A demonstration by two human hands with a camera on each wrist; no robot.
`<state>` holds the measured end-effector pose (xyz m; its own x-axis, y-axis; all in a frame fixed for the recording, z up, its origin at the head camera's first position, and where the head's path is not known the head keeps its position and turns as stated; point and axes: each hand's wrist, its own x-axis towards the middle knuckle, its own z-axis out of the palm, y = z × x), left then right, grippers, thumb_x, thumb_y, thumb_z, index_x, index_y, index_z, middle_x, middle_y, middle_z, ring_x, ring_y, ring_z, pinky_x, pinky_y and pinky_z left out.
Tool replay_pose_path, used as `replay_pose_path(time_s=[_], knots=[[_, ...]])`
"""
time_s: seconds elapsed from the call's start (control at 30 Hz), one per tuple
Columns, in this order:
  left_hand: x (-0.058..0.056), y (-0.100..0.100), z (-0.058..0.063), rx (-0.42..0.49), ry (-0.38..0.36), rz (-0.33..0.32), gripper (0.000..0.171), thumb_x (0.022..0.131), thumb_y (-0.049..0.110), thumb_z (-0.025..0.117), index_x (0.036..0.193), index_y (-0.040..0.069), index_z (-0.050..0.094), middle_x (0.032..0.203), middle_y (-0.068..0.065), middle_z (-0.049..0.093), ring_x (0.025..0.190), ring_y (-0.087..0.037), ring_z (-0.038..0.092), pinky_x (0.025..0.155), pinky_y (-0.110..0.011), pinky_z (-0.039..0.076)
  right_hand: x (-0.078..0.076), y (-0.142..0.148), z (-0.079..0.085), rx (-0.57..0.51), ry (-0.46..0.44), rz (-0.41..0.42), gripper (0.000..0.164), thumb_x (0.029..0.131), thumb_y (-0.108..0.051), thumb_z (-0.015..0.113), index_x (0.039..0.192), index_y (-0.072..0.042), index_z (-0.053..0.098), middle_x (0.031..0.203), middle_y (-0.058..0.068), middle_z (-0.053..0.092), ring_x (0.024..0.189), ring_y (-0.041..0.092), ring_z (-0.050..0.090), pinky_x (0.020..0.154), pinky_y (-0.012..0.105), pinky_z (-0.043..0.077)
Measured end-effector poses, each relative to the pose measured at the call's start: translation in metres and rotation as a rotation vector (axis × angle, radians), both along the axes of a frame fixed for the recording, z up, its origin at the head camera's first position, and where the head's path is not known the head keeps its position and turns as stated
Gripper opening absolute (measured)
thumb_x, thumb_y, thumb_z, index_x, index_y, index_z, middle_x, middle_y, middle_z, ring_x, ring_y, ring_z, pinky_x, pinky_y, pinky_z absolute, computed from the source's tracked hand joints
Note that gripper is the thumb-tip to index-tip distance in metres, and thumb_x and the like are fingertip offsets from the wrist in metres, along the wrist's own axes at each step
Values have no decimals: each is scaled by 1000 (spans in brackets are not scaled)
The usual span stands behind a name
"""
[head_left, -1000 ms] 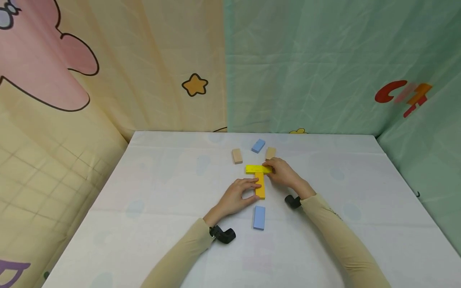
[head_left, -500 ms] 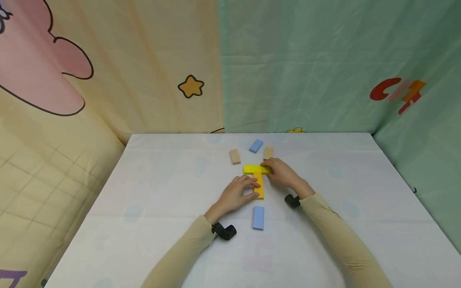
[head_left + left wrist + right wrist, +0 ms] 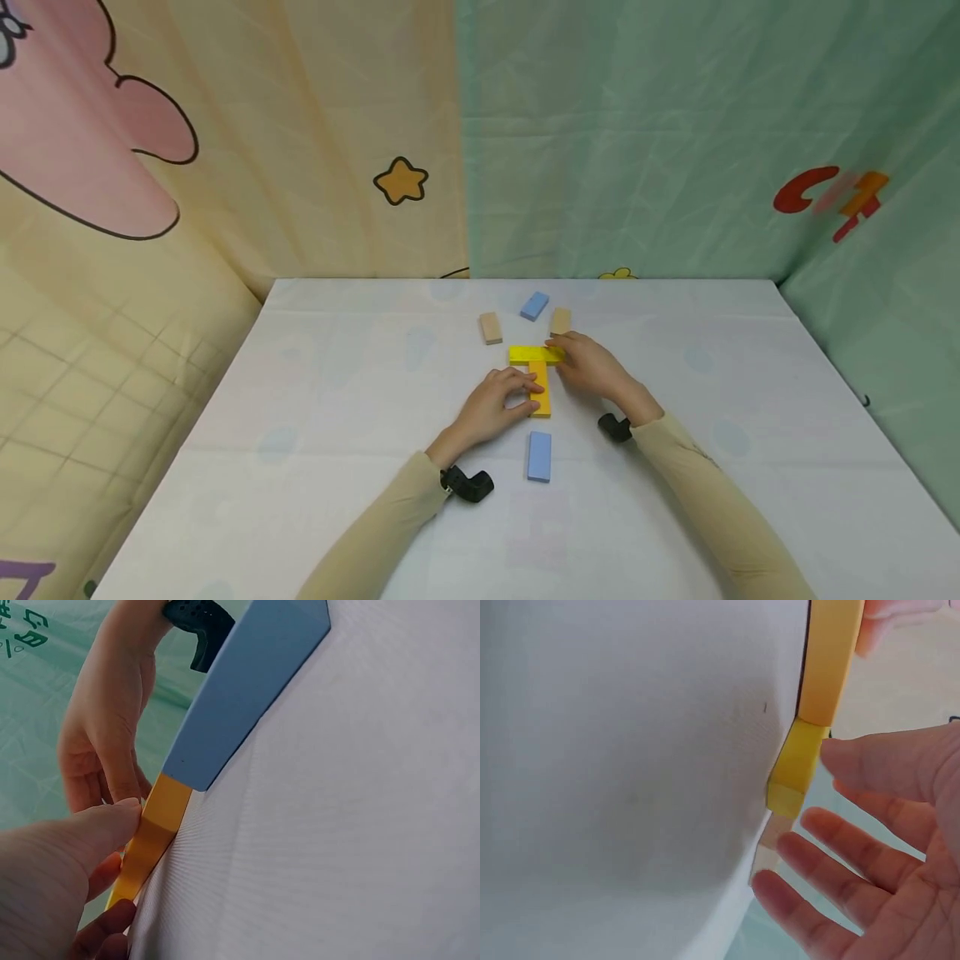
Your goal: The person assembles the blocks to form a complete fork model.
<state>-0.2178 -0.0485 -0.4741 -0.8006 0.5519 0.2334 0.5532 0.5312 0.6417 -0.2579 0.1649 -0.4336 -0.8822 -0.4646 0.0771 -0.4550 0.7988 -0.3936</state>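
Note:
In the head view, a bright yellow block (image 3: 527, 356) lies crosswise against the far end of an orange-yellow block (image 3: 539, 392), forming a T on the table. My left hand (image 3: 487, 410) holds the orange-yellow block from its left side, thumb near the close end and bent fingers farther up. At the crossbar's right end, my right hand (image 3: 592, 367) pinches the yellow block between thumb and index finger. The right wrist view has the thumb (image 3: 855, 761) at the yellow block's edge, with the other fingers spread loosely beyond. A blue block (image 3: 539, 457) lies just below the T.
Beyond the T lie another blue block (image 3: 534, 306) and two pale wooden blocks, one to the left (image 3: 491, 327) and one (image 3: 561, 321) just past my right hand. The white-covered table (image 3: 360, 417) meets patterned curtains (image 3: 337, 125) at its back edge.
The head view has shifted slightly. Both hands stay at the two yellow blocks, and the blocks keep the same T arrangement.

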Motion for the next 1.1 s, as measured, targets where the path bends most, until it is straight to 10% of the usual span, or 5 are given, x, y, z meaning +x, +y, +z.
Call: replay_pose_path(time_s=[0.53,1.1], knots=[[-2,1,-4,51,-31,15,24,90,26,67,112,18,69,126,4,57,107,-15,48,87,-33,39,66,8,4,-83,209,138,20,85,-16,72,104,-8,72,108,5,66,101,24,61,80,40,51],[-3,-1,-6,81,-22,15,24,90,29,67,111,19,69,126,4,58,108,-14,48,88,-33,39,108,1,-3,3,166,392,34,85,-32,72,112,-11,71,121,9,63,112,24,57,89,42,46]])
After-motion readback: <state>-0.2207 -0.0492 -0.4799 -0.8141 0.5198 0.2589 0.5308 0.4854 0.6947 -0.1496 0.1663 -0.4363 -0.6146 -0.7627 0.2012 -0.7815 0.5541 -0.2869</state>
